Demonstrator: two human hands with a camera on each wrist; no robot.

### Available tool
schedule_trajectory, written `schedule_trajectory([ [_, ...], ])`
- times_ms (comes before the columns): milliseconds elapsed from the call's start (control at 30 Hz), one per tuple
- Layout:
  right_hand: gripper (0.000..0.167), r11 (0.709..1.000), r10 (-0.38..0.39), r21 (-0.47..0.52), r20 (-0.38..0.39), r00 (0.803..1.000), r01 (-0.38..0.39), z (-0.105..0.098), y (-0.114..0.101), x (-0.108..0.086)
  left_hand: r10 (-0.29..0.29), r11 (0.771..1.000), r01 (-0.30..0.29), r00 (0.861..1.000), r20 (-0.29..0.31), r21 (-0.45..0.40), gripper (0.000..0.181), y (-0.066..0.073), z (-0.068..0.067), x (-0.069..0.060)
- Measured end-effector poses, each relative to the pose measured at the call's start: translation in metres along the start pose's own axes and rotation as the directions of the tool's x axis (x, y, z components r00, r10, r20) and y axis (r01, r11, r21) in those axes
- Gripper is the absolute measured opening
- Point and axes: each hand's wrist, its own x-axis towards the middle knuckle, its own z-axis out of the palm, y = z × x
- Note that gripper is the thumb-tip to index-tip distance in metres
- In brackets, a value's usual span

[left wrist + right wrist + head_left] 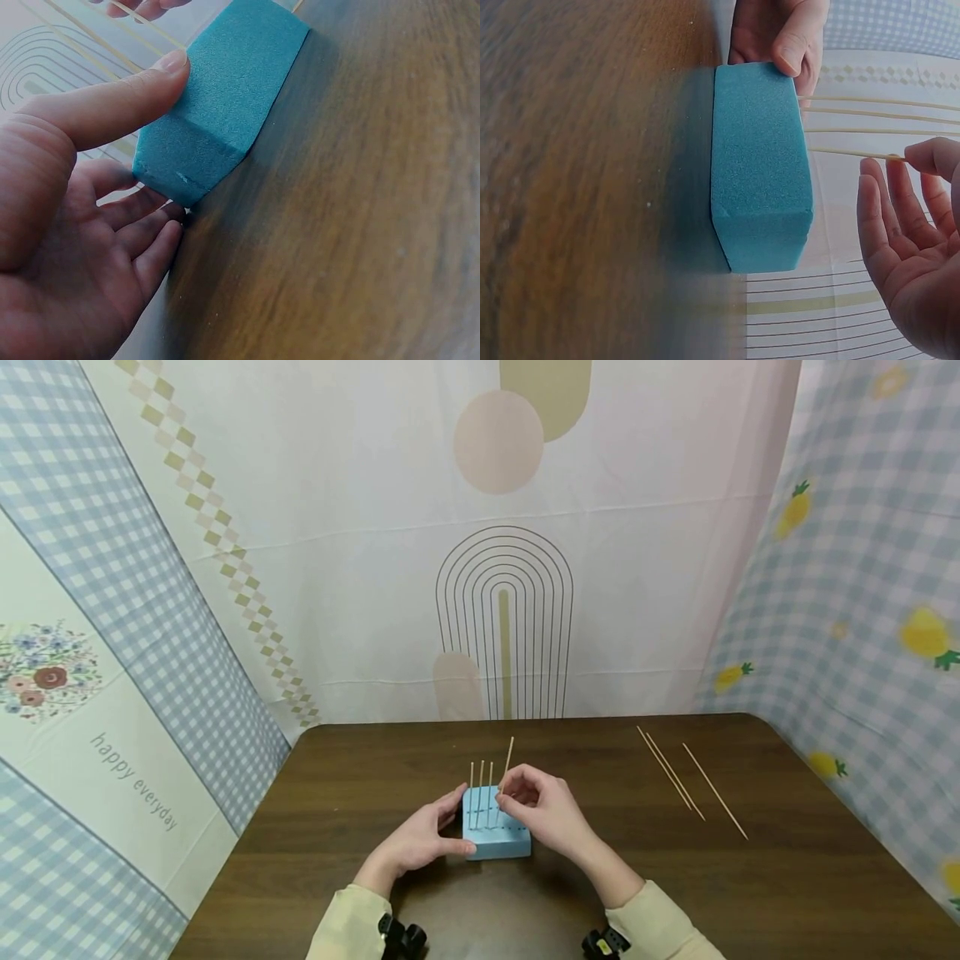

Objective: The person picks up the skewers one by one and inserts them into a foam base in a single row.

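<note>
A light blue foam block [501, 845] with rows of small holes lies on the table. Three thin wooden sticks [482, 781] stand upright in its left part. My left hand [420, 842] holds the block from the left, its thumb [142, 94] on the near top edge and its fingers around the far side. Between thumb and fingertips, my right hand [553, 810] pinches another wooden stick [510, 752], slightly tilted, above the block. In the right wrist view this stick [840, 152] reaches the block's top; whether its end is in a hole I cannot tell.
Three loose wooden sticks [716, 793] lie on the brown table [787, 893] to the right, two of them close together. A patterned white cloth [360, 610] hangs behind the table, with checked cloths [847, 635] at the sides.
</note>
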Motion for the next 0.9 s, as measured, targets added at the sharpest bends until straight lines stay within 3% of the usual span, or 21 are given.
schedule_trajectory([
  [900, 0.011, 0.999, -0.022, -0.031, 0.055, 0.998, 0.023, 0.0001, 0.0024, -0.0007, -0.009, 1.000, 0.009, 1.000, 0.003, 0.013, 0.104, -0.0021, 0.0001, 0.0001],
])
